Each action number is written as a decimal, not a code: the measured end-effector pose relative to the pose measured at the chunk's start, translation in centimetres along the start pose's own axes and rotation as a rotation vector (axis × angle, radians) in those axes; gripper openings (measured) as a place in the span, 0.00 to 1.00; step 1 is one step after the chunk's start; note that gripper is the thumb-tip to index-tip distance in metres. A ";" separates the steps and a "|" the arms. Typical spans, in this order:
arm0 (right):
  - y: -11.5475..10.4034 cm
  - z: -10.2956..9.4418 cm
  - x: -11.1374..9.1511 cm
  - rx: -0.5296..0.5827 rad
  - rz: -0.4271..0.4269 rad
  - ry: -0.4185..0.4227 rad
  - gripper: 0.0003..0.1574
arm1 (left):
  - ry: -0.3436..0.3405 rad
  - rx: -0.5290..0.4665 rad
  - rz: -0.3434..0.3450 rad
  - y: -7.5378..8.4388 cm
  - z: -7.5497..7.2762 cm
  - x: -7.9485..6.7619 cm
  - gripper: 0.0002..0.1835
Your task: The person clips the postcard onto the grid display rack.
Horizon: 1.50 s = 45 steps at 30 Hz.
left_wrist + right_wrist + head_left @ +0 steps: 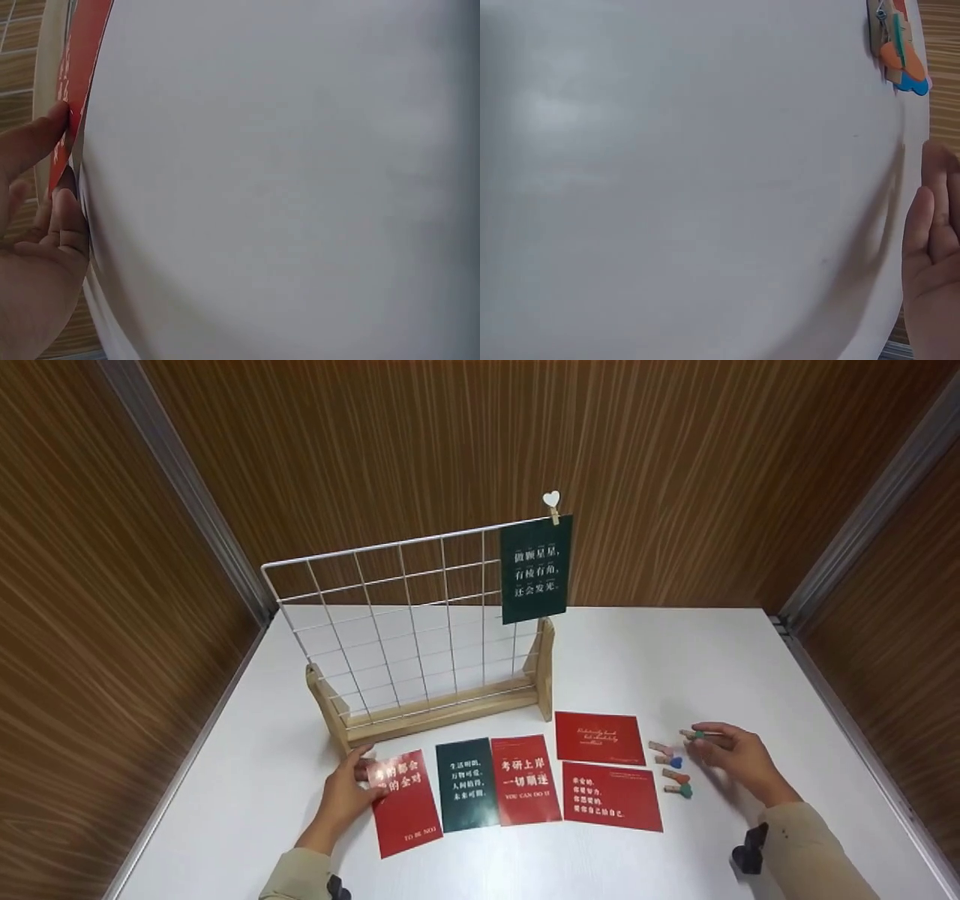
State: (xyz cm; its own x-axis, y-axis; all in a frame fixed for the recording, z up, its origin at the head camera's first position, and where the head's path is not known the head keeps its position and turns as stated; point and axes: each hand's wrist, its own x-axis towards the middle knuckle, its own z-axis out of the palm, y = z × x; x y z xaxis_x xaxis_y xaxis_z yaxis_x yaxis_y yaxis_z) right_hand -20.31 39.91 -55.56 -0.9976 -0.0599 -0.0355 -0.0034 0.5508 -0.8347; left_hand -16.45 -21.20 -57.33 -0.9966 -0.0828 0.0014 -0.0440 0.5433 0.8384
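Observation:
My left hand pinches the upper left edge of a red card, thumb on its printed face and fingers beneath. The left wrist view shows this card edge-on between thumb and fingers. Over on the right, the thumb and index finger of my right hand pinch a small wooden clothespin by its green end. Several more clothespins with coloured shapes lie just left of that hand. In the right wrist view the right hand is partly cut off and its grip is out of frame.
Behind the cards stands a white wire grid in a wooden base. A dark green card hangs at its top right under a white heart clothespin. Another green card and several red cards lie on the white table.

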 end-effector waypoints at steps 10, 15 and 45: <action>-0.6 0.2 -0.1 0.086 0.006 0.007 0.31 | -0.029 -0.128 -0.053 -0.1 -0.7 0.2 0.40; -1.1 0.3 0.2 0.167 -0.010 0.002 0.33 | -0.057 -0.231 -0.145 0.2 -0.8 0.5 0.33; -3.5 -1.1 1.8 0.454 -0.091 -0.059 0.24 | -0.075 -0.202 -0.118 4.5 -2.2 1.6 0.10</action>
State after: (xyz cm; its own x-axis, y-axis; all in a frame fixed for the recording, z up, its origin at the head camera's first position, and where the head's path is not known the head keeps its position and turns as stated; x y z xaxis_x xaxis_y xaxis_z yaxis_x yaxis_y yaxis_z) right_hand -22.20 38.82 -52.12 -0.9890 -0.1454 0.0290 -0.0469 0.1214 -0.9915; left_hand -18.09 -20.75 -52.34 -0.9882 -0.0694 -0.1369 -0.1526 0.3546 0.9225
